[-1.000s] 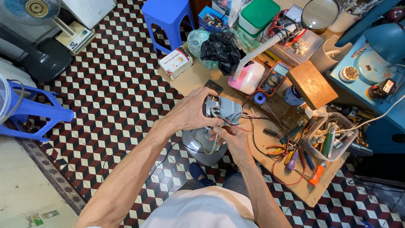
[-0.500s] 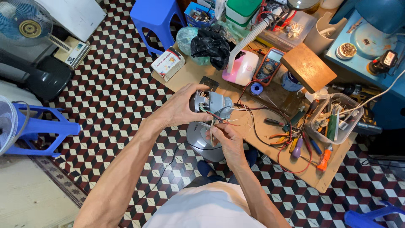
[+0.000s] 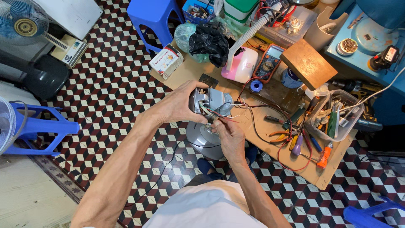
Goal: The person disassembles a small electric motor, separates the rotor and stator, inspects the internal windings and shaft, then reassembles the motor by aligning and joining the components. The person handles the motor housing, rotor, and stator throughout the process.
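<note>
My left hand [image 3: 179, 104] grips a small grey electrical housing [image 3: 213, 102] with coloured wires spilling from its open side. It is held in the air above a grey round base [image 3: 202, 139] on the floor, at the near edge of a low wooden board [image 3: 253, 122]. Just below the housing, my right hand [image 3: 228, 134] pinches thin red and white wires [image 3: 219, 117] coming out of it. Red and black leads run from the housing across the board to the right.
On the board lie a multimeter [image 3: 270, 63], a pink lamp [image 3: 242, 65], a wooden block [image 3: 308, 63], pliers and screwdrivers [image 3: 295, 141], and a clear tool tub [image 3: 333, 114]. A blue stool [image 3: 154, 19], a small carton [image 3: 166, 61] and fan parts [image 3: 25, 25] stand on the chequered floor.
Both hands stay on the housing and its wires; my right fingers have shifted slightly among the wires. The view has drifted a little.
</note>
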A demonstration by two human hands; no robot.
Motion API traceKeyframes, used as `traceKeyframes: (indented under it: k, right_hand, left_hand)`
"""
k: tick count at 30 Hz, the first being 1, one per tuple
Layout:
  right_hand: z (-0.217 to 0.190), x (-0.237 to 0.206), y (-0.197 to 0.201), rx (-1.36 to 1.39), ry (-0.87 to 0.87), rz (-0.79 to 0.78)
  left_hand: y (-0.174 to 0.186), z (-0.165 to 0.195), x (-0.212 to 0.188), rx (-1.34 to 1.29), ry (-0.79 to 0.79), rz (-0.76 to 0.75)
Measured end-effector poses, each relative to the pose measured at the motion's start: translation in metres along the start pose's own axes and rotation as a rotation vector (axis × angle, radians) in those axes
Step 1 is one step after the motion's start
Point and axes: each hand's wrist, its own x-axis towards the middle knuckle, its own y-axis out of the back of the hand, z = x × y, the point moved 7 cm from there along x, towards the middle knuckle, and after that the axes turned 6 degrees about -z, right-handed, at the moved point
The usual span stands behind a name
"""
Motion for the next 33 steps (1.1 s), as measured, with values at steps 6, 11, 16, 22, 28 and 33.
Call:
traceKeyframes:
  k: [6, 11, 16, 22, 28, 33]
  right_hand:
    - [-0.007, -0.003, -0.002, -0.015, -0.046, -0.029]
    - [-0.008, 0.000, -0.003, -0.010, -0.033, -0.031]
    - [-0.001, 0.001, -0.003, 0.034, -0.046, -0.034]
    - [0.010, -0.008, -0.008, 0.056, -0.030, -0.040]
    - [0.032, -0.016, -0.015, 0.020, -0.104, -0.033]
    - [0.048, -0.015, -0.020, -0.007, -0.149, -0.029]
  left_hand:
    - [-0.001, 0.006, 0.002, 0.109, 0.114, 0.056]
    - [-0.001, 0.011, -0.002, 0.152, 0.081, 0.139]
    - [-0.003, 0.004, 0.001, 0.131, 0.049, 0.166]
    - [-0.002, -0.003, -0.003, 0.099, 0.067, 0.170]
    - [0.000, -0.005, -0.005, 0.089, 0.071, 0.184]
    - [-0.001, -0.007, -0.009, 0.076, 0.075, 0.183]
